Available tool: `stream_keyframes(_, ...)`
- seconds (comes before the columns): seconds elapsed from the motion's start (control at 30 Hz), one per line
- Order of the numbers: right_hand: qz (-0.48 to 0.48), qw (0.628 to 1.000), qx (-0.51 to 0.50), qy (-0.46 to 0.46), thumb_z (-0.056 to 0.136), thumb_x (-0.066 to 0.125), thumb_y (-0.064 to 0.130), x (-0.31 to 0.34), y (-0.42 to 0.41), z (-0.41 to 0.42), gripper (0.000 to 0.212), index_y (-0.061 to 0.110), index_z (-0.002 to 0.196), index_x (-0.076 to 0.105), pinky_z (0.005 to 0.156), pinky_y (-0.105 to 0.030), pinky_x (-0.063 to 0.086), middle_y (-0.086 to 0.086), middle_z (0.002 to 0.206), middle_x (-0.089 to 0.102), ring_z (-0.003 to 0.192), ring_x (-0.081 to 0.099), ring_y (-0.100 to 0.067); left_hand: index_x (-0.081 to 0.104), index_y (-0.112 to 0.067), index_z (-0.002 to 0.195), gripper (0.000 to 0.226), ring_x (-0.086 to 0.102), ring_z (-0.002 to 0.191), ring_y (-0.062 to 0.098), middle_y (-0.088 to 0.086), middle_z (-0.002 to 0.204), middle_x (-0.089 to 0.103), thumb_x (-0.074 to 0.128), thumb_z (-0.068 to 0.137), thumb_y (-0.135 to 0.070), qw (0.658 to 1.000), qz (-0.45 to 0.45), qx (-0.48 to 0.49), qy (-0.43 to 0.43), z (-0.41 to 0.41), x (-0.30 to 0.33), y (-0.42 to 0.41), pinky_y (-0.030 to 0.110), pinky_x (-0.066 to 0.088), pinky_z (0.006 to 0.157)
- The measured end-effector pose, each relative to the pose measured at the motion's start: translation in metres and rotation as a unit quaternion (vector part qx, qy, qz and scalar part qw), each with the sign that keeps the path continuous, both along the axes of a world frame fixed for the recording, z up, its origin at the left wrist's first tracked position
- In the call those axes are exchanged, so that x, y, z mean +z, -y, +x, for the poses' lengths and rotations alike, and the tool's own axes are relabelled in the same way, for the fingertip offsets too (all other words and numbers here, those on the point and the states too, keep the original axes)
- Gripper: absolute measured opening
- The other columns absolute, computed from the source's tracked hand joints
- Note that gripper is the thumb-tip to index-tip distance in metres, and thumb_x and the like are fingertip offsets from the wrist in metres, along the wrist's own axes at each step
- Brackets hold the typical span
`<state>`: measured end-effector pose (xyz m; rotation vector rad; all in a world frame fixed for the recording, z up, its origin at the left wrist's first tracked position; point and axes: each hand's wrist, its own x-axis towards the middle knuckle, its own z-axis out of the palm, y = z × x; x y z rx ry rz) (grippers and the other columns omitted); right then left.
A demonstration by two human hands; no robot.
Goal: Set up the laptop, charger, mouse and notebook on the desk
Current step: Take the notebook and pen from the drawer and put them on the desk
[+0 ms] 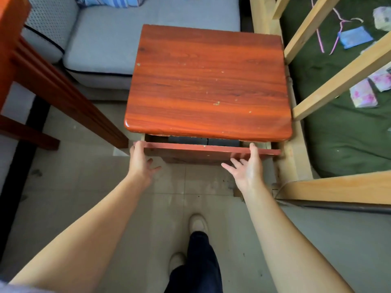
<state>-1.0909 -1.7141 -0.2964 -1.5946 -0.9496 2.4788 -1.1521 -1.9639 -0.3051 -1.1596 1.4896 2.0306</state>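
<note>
At the counter point(208, 81), both hands, left point(140, 163) and right point(246, 168), gripped the part-open drawer front point(211, 149); an even, level pull would likely suit.

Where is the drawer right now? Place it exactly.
In the head view the drawer sits slightly open under the desk top's front edge, between the left hand and right hand.
</note>
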Motion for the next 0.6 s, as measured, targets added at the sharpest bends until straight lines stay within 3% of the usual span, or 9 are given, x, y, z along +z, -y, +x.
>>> stream_keyframes(0.07, -0.006, 0.999, 0.002, 0.05, 0.088, 0.058, 0.034, 0.005, -0.002, -0.011, 0.07, 0.023, 0.145, 0.019, 0.087, -0.061, 0.048, -0.017, 0.151, 0.023, 0.128, 0.04, -0.043, 0.028, -0.029, 0.14, 0.063, 0.033, 0.131, 0.039, 0.007, 0.147, 0.029, 0.054, 0.084, -0.041, 0.999, 0.035, 0.027, 0.013, -0.003, 0.005, -0.006, 0.062, 0.041, 0.095)
stream_keyframes(0.13, -0.042, 0.996, 0.004, 0.079, 0.089, 0.059, 0.027, 0.012, -0.006, -0.022, 0.053, 0.013, 0.134, 0.035, 0.086, -0.062, 0.049, -0.022, 0.143, 0.033, 0.124, 0.044, -0.045, 0.023, -0.025, 0.139, 0.064, 0.048, 0.115, 0.041, 0.013, 0.14, 0.033, 0.058, 0.086, -0.026, 0.999, 0.022, 0.037, 0.018, -0.011, 0.007, -0.013, 0.057, 0.052, 0.077)
stream_keyframes(0.17, -0.064, 0.995, 0.0, 0.076, 0.09, 0.058, 0.021, 0.016, -0.007, -0.026, 0.038, 0.007, 0.122, 0.044, 0.085, -0.062, 0.049, -0.025, 0.133, 0.041, 0.121, 0.047, -0.045, 0.023, -0.023, 0.138, 0.063, 0.053, 0.105, 0.039, 0.015, 0.133, 0.036, 0.058, 0.086, -0.016, 0.998, 0.02, 0.054, 0.018, -0.016, 0.008, -0.016, 0.055, 0.054, 0.069)
stream_keyframes(0.23, -0.077, 0.994, -0.015, 0.076, 0.089, 0.054, 0.007, 0.017, -0.008, -0.03, 0.012, 0.003, 0.098, 0.046, 0.083, -0.065, 0.048, -0.026, 0.109, 0.05, 0.117, 0.051, -0.042, 0.023, -0.021, 0.135, 0.061, 0.056, 0.088, 0.033, 0.016, 0.122, 0.039, 0.054, 0.086, -0.003, 0.994, 0.041, 0.102, 0.018, -0.023, 0.012, -0.022, 0.056, 0.055, 0.068)
stream_keyframes(0.33, -0.077, 0.994, -0.028, 0.077, 0.089, 0.049, 0.001, 0.012, -0.006, -0.018, 0.023, 0.003, 0.111, 0.044, 0.086, -0.068, 0.045, -0.025, 0.115, 0.046, 0.114, 0.049, -0.044, 0.025, -0.015, 0.133, 0.055, 0.057, 0.075, 0.029, 0.016, 0.101, 0.045, 0.045, 0.085, 0.002, 0.991, 0.039, 0.121, 0.029, -0.011, 0.011, -0.026, 0.056, 0.054, 0.072)
stream_keyframes(0.43, -0.086, 0.993, -0.023, 0.074, 0.091, 0.048, 0.003, 0.004, 0.001, 0.011, 0.035, 0.003, 0.126, 0.042, 0.086, -0.066, 0.045, -0.023, 0.125, 0.049, 0.109, 0.051, -0.042, 0.032, -0.009, 0.122, 0.039, 0.059, 0.076, 0.03, 0.018, 0.102, 0.046, 0.044, 0.087, 0.001, 0.99, 0.035, 0.128, 0.043, 0.022, 0.005, -0.022, 0.057, 0.053, 0.08)
stream_keyframes(0.53, -0.09, 0.992, -0.03, 0.078, 0.089, 0.049, 0.0, -0.009, 0.007, 0.037, 0.036, 0.004, 0.124, 0.045, 0.082, -0.064, 0.048, -0.021, 0.12, 0.054, 0.113, 0.051, -0.041, 0.034, -0.012, 0.117, 0.034, 0.061, 0.083, 0.03, 0.018, 0.104, 0.048, 0.046, 0.088, 0.0, 0.99, 0.024, 0.137, 0.033, 0.048, -0.007, -0.015, 0.055, 0.053, 0.078)
stream_keyframes(0.6, -0.087, 0.993, -0.038, 0.074, 0.089, 0.049, 0.0, -0.018, 0.01, 0.046, 0.03, 0.005, 0.118, 0.047, 0.074, -0.062, 0.051, -0.019, 0.113, 0.057, 0.103, 0.056, -0.039, 0.033, -0.013, 0.125, 0.041, 0.06, 0.08, 0.028, 0.015, 0.098, 0.049, 0.046, 0.088, 0.0, 0.989, 0.028, 0.144, 0.031, 0.057, -0.015, -0.011, 0.054, 0.053, 0.079)
